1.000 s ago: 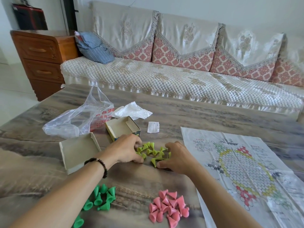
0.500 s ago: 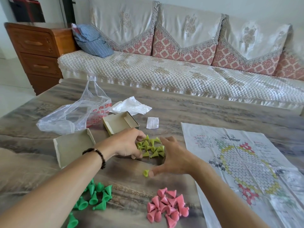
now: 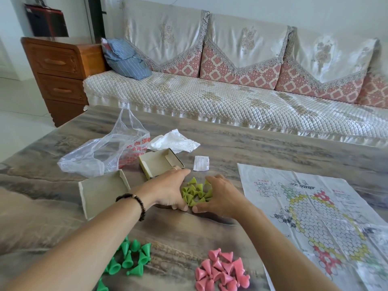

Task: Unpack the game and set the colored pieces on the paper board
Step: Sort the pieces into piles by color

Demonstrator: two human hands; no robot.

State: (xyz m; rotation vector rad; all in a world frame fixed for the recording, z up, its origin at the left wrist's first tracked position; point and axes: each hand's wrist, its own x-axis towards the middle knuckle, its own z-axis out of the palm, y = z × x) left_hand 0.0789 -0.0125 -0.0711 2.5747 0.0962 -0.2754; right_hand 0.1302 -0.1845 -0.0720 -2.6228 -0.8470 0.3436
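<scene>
1. I've got both hands cupped around the yellow-green cones (image 3: pixel 196 193): left hand (image 3: pixel 168 191) and right hand (image 3: pixel 220 196), fingers loosely curved, corralling but gripping nothing.
2. Paper board (image 3: pixel 315 217) lies to the right of my right hand.
3. Green cones (image 3: pixel 132 259) and pink cones (image 3: pixel 220 271) sit nearer me.
4. These look light, hard and prone to roll; I'd pinch each by its narrow tip.

Board print (image 3: pixel 260 186) perhaps too small to read.
</scene>
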